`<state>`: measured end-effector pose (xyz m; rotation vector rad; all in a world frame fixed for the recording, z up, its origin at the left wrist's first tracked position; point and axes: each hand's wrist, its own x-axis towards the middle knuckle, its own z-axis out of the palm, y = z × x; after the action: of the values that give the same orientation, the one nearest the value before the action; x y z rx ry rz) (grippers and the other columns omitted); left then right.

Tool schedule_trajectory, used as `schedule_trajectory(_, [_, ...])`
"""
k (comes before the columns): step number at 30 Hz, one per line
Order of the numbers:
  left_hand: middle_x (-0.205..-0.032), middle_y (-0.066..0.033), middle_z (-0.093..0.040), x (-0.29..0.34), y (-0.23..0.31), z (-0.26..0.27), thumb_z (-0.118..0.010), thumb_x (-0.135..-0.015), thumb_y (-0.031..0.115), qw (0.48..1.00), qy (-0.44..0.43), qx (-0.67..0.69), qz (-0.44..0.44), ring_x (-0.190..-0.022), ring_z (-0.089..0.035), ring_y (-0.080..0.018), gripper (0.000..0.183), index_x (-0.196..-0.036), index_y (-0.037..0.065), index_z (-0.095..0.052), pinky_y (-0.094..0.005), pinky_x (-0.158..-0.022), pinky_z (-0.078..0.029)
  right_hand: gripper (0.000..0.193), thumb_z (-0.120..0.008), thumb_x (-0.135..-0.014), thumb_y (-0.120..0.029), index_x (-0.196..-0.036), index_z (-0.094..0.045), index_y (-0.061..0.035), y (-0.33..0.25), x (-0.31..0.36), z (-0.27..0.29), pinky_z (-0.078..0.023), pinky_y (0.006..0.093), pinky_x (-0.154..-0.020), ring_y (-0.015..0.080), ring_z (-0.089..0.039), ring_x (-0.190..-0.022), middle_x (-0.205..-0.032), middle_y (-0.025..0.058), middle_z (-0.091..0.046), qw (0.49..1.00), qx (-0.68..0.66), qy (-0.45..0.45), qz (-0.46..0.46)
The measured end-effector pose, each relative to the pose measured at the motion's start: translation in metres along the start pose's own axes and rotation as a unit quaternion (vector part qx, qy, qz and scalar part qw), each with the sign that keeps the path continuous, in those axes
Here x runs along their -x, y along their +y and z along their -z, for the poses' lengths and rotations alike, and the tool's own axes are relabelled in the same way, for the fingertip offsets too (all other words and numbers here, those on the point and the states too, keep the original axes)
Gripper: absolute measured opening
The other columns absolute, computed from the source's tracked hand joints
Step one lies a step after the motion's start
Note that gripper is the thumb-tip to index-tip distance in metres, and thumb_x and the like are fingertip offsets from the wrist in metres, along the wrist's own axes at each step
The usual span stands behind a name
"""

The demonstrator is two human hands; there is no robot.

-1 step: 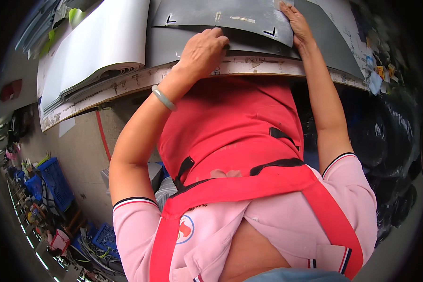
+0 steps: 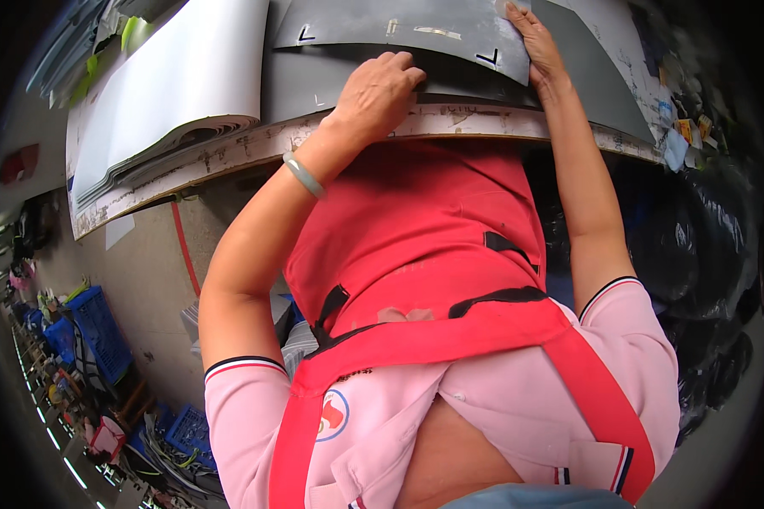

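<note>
Right hand (image 2: pixel 539 53) grips a grey marked sheet (image 2: pixel 361 24) at the worktable's front (image 2: pixel 471 124)

The grey marked sheet lies over a larger dark grey sheet (image 2: pixel 587 69) on the worktable, its near edge bowed, with a shadowed gap beneath. Two black L-shaped marks stand near its front corners, and a strip of clear tape (image 2: pixel 438 33) sits between them. The right hand is closed on the sheet's right-hand edge, thumb on top, the other fingers mostly hidden.

The left hand (image 2: pixel 380 93), fingers curled, is over the dark grey sheet at the table's front, just below the bowed edge; whether it grips anything cannot be told, since its fingertips are out of sight. (A pale bangle (image 2: pixel 304 176) circles that wrist.)

To the left lies a thick stack of white sheets (image 2: pixel 191 64), folded over in a roll toward the middle. The person wears a red apron (image 2: pixel 416 216) over a pink shirt (image 2: pixel 246 424). Blue plastic baskets (image 2: pixel 102 332) stand at lower left; black plastic bags (image 2: pixel 696 242) are heaped at right.
</note>
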<state>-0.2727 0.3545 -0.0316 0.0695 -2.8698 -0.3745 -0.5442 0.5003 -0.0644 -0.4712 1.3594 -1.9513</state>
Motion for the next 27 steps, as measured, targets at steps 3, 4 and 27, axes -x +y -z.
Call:
schedule_trajectory(3, [-0.105, -0.0133, -0.068, -0.045, 0.041, -0.025, -0.063, -0.083, 0.009, 0.998, -0.046, 0.039, -0.035, -0.095, -0.067, -0.0314, 0.025, -0.107, 0.009, -0.071, -0.0426, -0.082, -0.054, 0.019, -0.064, -0.100, -0.020, -0.116, -0.064, -0.0097, -0.021, 0.006, 0.000, -0.057, 0.0293, -0.079, 0.0141, -0.069, -0.090, -0.105, 0.0031, -0.071, 0.998, -0.031, -0.016, 0.044])
schedule_trajectory(4, [-0.106, -0.0151, -0.069, -0.064, 0.056, -0.033, -0.061, -0.084, 0.007, 0.993, -0.088, 0.064, -0.035, -0.094, -0.068, -0.0327, 0.025, -0.106, 0.009, -0.071, -0.0442, -0.079, -0.055, 0.019, -0.063, -0.100, -0.021, -0.115, -0.064, -0.0099, -0.031, 0.008, 0.000, -0.057, 0.0295, -0.079, 0.0141, -0.069, -0.090, -0.105, 0.0031, -0.071, 0.995, -0.053, -0.029, 0.074])
schedule_trajectory(27, [-0.089, -0.0061, -0.072, 0.058, -0.290, 0.179, -0.059, -0.099, 0.016, 0.742, 0.498, 0.279, 0.352, -0.071, -0.069, -0.0173, 0.023, -0.115, 0.002, -0.069, -0.0326, -0.061, -0.061, 0.057, -0.063, -0.099, -0.035, -0.144, -0.047, -0.0036, -0.088, 0.065, -0.004, -0.046, 0.0427, -0.109, 0.0288, -0.054, -0.128, -0.143, 0.0153, -0.053, 0.986, -0.149, 0.050, 0.060])
